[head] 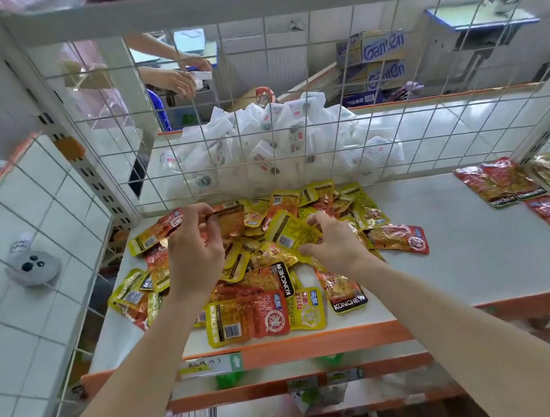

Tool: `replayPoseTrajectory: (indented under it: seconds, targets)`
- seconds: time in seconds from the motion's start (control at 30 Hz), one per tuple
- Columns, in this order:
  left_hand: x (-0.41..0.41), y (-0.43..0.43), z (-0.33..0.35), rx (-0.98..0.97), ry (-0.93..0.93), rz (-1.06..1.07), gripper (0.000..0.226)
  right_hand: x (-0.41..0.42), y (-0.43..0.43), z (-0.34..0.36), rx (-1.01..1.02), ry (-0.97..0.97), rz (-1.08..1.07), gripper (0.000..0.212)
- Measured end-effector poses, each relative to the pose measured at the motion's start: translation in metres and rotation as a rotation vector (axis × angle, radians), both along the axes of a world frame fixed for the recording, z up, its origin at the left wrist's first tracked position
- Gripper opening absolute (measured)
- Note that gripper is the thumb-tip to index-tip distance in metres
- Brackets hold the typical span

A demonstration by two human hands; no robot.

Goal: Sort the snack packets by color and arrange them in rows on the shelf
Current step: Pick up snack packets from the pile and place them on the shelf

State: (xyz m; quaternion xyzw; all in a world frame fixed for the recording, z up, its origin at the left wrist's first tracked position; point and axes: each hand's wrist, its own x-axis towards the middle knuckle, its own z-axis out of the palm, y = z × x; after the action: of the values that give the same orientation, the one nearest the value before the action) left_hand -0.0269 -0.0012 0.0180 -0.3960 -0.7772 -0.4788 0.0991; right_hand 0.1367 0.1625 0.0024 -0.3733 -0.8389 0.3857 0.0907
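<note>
On shelf (443,257), over mixed pile (261,278), L hand (193,252) pinches orange-red pkt (230,218). R hand (332,243), at its 3 o'clock, grips yellow pkt (286,231). Sorted rows (503,182) lie farther toward 3 o'clock.

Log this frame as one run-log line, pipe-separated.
phase: sorting | left hand: holds red packet above pile | right hand: grips yellow packet | sorted rows: begun at right of shelf
</note>
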Motion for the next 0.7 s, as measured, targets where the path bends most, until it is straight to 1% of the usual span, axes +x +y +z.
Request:
replayPoseTrajectory:
  seconds: [0.07,0.17,0.23,0.3,0.33,0.4,0.5,0.57,0.63,0.7]
  targets:
    - [0.001,0.001,0.011,0.08,-0.15,0.029,0.008,0.001,0.002,0.007,-0.07,0.044,-0.011,0.046]
    - [-0.003,0.002,0.02,0.157,-0.357,0.111,0.007,0.005,0.003,0.022,-0.228,0.201,-0.051,0.015]
    - [-0.003,0.0,0.023,0.161,-0.513,0.144,0.006,0.009,0.001,0.029,-0.35,0.3,-0.093,0.016]
    - [0.001,-0.003,0.024,0.143,-0.626,0.168,0.009,0.015,-0.002,0.034,-0.469,0.388,-0.131,0.018]
    - [0.004,-0.003,0.026,0.133,-0.696,0.162,0.01,0.019,-0.005,0.037,-0.532,0.428,-0.143,0.019]
    - [0.013,-0.004,0.027,0.131,-0.894,0.106,0.015,0.028,-0.013,0.039,-0.615,0.477,-0.162,0.016]
    - [0.029,-0.006,0.028,0.073,-1.209,-0.049,0.028,0.046,-0.024,0.039,-0.599,0.483,-0.152,0.008]
    - [0.038,-0.006,0.026,0.072,-1.382,-0.158,0.033,0.058,-0.029,0.036,-0.559,0.486,-0.155,0.009]
    - [0.05,-0.005,0.026,0.111,-1.505,-0.23,0.025,0.071,-0.033,0.034,-0.467,0.49,-0.163,0.01]
    - [0.063,-0.002,0.025,0.125,-1.567,-0.279,0.016,0.085,-0.038,0.035,-0.426,0.52,-0.201,0.009]
